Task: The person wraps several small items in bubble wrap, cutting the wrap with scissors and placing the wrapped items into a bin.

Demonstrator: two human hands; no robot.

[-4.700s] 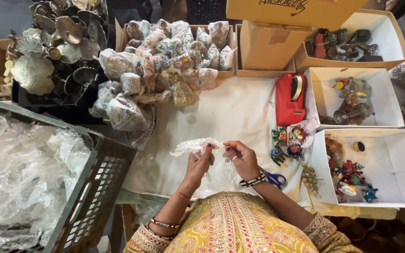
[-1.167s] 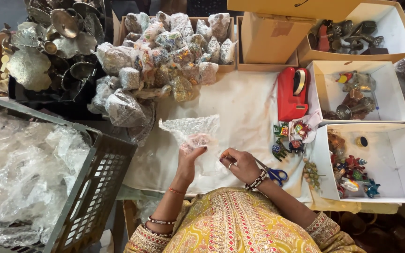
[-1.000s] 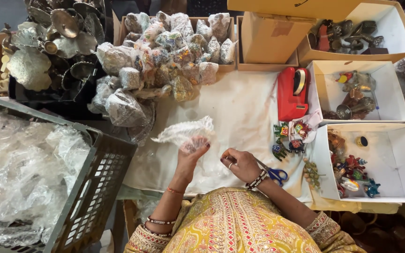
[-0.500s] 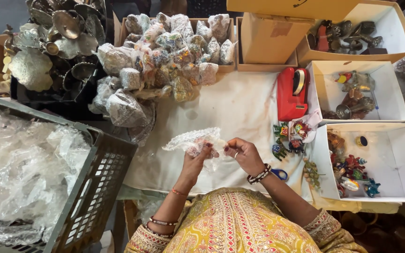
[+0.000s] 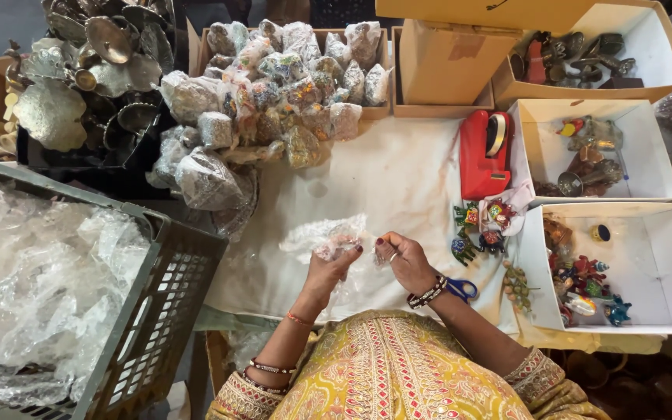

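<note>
Both hands meeting over the white cloth (image 5: 398, 179), just in front of the yellow patterned garment (image 5: 406, 373). Left hand (image 5: 328, 268) closed around a small item swathed in clear bubble wrap (image 5: 324, 237), fingers curled and pinching the film. Right hand (image 5: 402, 260) pinching the wrap's other edge between thumb and fingertips; contents too blurred to identify. Possibly a slip ahead: slick film, thin pinch, so the little piece could drop out onto the cloth. Blue-handled scissors (image 5: 460, 289) lying just beside the right wrist, liable to be nudged off the edge. Painted figurines (image 5: 480, 229) crowded near, easy to knock over. Red tape dispenser (image 5: 482, 152) well beyond them. Grey crate of plastic film (image 5: 56, 288) to the left.
</note>
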